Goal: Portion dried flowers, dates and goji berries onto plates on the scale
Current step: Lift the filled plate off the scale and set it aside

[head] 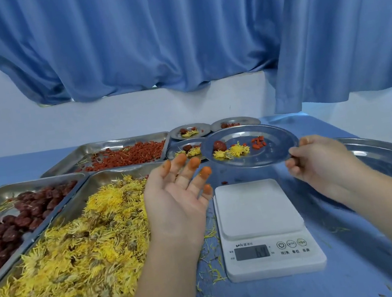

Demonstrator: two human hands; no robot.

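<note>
Plate [263, 157] is pinched by its near-right rim in the R hand [318, 162], thumb on top and fingers curled under; it looks lifted clear and sits just past the scale [259, 215], not on it. Edge grip makes sense: it keeps the fingers off the food and lets the plate slide off flat. Load on it, away from the R hand: one date [219, 146], flower heads [232, 152] and a small goji pile [258, 142], so all 3 items are present and the portion looks done IMO. Scale platform is bare below and left of the R hand, display lit but digits too blurry to trust. L hand [178, 192] is released, palm up, fingers spread, nothing in it; orange-stained fingertips [193, 163] fit goji handling. It hovers just left of the scale over the far corner of the bulk flowers [66, 258], near stock for the next grab. Bulk dates [5, 230] lie further left of the L hand, bulk goji [129, 155] beyond it. Three filled plates [174, 133] sit beyond the held one, prob its destination. Big round tray [384, 159] lies right of the R hand. Risk: tilt spills the loose goji.
</note>
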